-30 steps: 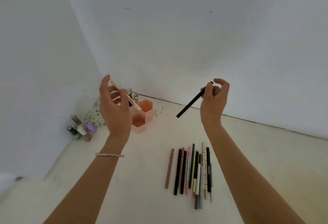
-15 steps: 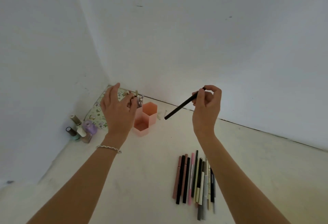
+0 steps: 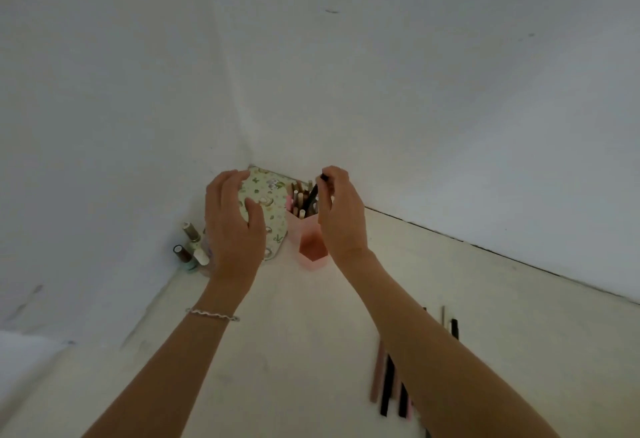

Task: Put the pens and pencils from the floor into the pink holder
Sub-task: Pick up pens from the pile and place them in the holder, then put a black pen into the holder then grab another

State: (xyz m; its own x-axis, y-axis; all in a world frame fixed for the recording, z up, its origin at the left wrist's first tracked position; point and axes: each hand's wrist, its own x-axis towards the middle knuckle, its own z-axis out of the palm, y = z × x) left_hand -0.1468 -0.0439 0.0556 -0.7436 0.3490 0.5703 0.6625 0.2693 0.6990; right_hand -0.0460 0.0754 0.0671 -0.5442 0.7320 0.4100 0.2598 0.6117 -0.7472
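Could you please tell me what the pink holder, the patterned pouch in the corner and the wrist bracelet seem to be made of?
The pink holder looks like matt plastic: smooth, slightly translucent hexagonal walls. The patterned pouch is probably printed fabric or coated cloth, judging by its soft rounded edge and small print. The bracelet appears silvery metal, with bright twisted links, though beads remain possible.

Right hand: centre frame, pinches a black pen, its lower end inside the pink holder.
Left hand: fingers spread, holding nothing, left of the holder.
Floor: pens lie in a row, lower right.
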